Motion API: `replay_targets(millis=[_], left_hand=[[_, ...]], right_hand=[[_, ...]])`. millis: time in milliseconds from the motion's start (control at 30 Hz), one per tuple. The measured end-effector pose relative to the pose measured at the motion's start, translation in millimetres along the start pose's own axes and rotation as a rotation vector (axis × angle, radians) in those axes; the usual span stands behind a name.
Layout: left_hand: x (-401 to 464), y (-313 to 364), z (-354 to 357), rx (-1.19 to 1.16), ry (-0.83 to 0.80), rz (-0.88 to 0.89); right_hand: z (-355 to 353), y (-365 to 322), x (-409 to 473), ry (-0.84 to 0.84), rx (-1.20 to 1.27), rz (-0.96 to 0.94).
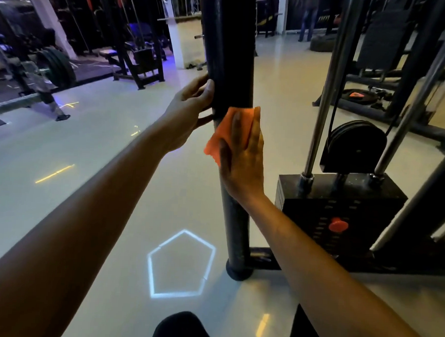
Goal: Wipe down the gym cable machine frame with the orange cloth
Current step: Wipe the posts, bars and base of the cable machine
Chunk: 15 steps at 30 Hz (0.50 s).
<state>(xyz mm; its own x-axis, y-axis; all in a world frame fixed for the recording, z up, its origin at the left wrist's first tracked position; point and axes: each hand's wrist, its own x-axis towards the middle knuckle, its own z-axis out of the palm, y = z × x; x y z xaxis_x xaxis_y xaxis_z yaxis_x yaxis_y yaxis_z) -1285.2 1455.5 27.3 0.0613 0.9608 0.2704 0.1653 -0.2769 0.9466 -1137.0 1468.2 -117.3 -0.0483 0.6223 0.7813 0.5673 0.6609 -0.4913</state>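
Wiping under way. Right hand, fingers straight, pressed the orange cloth flat against the frame's black upright. The left hand, just above, curled round the tube. The next stroke likely called for firm pressure along it. A weight stack stood right of the hands, with pale glossy floor and benches beyond the left.

A pale, glossy floor fills the dim gym, mirroring a white pentagon outline and yellow streaks. Far left lies a barbell with dark plates; behind, a black bench, a white pillar and a blue glow.
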Motion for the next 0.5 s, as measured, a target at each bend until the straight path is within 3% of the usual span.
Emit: replay_targets(millis=[133,333,500], left_hand=[[-8,-10,6,0.011,0.014,-0.011],[-8,-12,6,-0.012,-0.011,-0.02],[-12,-19,12,-0.039,0.041,-0.016]], right_hand=[[5,23,-64,-0.133,0.017,0.055],[-1,-9,2,0.037,0.048,0.059],[11,26,-48,-0.066,-0.024,0.032]])
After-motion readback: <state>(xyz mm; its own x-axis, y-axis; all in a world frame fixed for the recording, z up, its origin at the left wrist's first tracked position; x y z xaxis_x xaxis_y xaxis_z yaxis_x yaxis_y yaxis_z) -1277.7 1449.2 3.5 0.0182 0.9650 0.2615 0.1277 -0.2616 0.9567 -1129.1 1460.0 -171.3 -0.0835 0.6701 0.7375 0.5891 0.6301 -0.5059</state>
